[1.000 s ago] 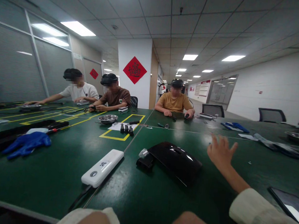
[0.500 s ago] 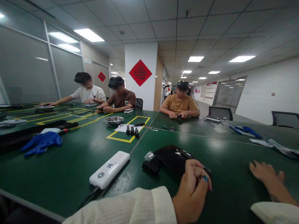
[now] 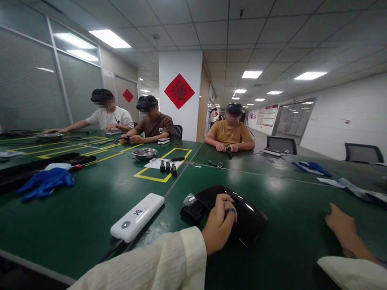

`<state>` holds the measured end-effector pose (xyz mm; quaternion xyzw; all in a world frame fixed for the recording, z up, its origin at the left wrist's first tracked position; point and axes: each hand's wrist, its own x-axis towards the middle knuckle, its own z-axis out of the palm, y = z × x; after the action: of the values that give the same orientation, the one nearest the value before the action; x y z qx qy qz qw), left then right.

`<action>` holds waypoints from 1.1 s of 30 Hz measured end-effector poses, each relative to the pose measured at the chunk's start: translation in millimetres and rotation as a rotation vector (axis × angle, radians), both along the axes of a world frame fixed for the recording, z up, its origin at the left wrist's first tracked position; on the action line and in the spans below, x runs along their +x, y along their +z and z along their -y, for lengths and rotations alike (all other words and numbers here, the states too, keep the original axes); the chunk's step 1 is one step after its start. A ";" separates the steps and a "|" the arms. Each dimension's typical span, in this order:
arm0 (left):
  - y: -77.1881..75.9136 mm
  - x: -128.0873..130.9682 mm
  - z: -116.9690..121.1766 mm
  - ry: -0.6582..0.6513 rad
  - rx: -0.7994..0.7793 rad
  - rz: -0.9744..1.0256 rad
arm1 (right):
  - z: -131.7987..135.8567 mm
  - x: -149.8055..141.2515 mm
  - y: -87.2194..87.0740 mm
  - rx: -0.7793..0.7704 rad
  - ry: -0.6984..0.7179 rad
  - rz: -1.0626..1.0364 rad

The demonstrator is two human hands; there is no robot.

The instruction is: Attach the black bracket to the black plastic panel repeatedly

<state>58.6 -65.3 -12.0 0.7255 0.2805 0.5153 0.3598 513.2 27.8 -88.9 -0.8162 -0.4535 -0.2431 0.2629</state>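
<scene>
A glossy black curved panel point(image 3: 248, 215) lies on the green table in front of me. My left hand point(image 3: 219, 224) is over its near left part, with fingers curled and thumb pressed in. What the fingertips pinch, if anything, is hidden. Beside the panel's left end sit a small black part point(image 3: 191, 212) and a crumpled clear plastic piece point(image 3: 189, 199). Farther right, my right hand point(image 3: 342, 226) is low over the table, apart from the panel. Its fingers look folded in, and whatever they might hold does not show.
A white power bank point(image 3: 137, 218) with a cable is left of my hands. Blue gloves point(image 3: 48, 181) lie at left. Small black parts point(image 3: 168, 166) and a metal bowl point(image 3: 144, 154) stand farther back. Three co-workers sit opposite, one in a tan shirt point(image 3: 230, 132).
My left hand has moved left along the panel. My right hand has gone from spread fingers to folded ones. The view has turned slightly to the right; the panel stays put.
</scene>
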 end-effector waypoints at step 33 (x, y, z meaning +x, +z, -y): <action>18.9 -106.4 -86.7 0.019 0.061 -0.748 | 132.0 -347.7 68.2 -0.678 1.607 -0.084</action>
<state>-47.9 21.3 6.9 0.8714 0.3836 0.2259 0.2059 165.4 -104.2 -20.7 -0.2919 -0.9296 0.1941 0.1144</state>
